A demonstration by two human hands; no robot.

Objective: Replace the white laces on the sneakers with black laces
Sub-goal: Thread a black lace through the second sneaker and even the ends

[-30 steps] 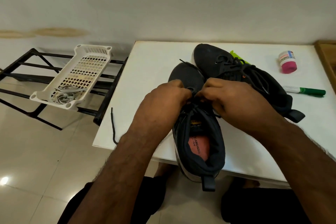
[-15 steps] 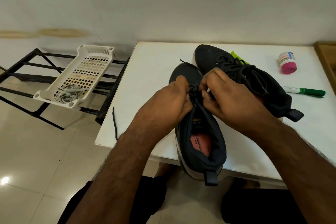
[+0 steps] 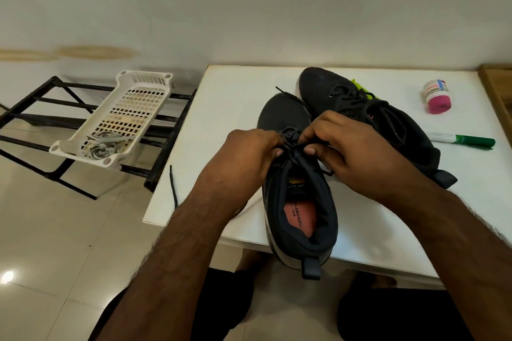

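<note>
Left hand (image 3: 249,152), right hand (image 3: 352,147) fingers pinching black lace (image 3: 291,144) between them, atop near sneaker (image 3: 302,202).

Left hand (image 3: 250,152) and right hand (image 3: 346,147) fingers curled, pinching grip

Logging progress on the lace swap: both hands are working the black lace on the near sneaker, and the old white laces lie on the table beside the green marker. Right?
Not quite. The head view shows the white laces in the white plastic basket on the black rack, off the table. The rest holds: left hand and right hand pinch the black lace on the near sneaker.
</note>
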